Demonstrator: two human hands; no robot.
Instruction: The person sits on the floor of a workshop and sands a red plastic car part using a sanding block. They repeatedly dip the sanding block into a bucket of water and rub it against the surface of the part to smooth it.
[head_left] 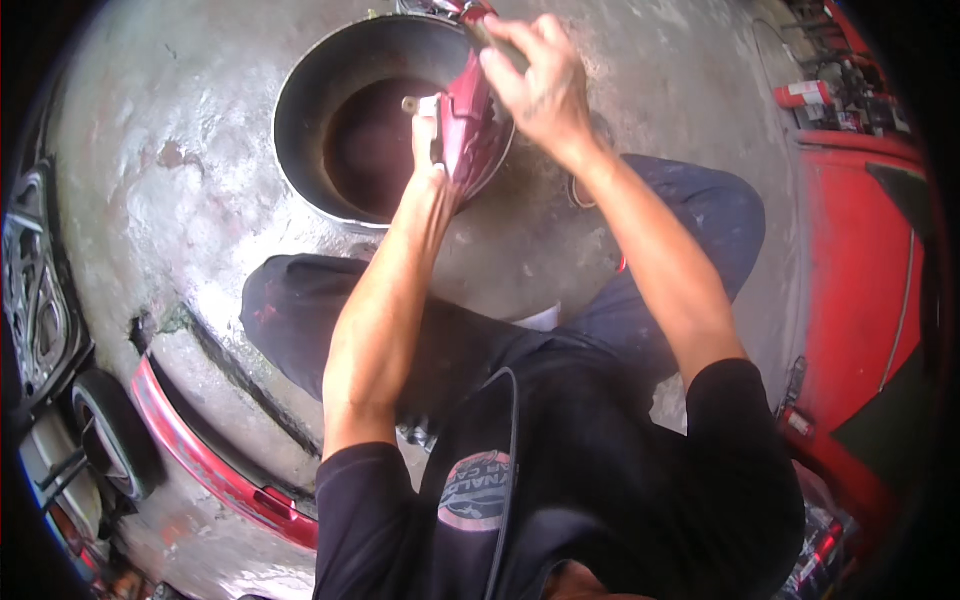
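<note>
My left hand (425, 148), mostly hidden behind what it holds, is closed on a long dark red car part (462, 125) with a pale bracket and tab on its side. The part is held tilted over a round black basin (300, 150) with reddish-brown liquid at its bottom. At the part's far end, my right hand (540, 85) is closed around a flat brownish-grey piece (500, 45), its kind not clear. The fingers of this hand sit just above the basin's far right rim.
My bent legs lie between me and the basin. A long red trim strip (205, 455) and a wheel (112, 435) are on the floor at left. A red car panel (860, 270) stands at right, with a red bottle (802, 94) beyond it.
</note>
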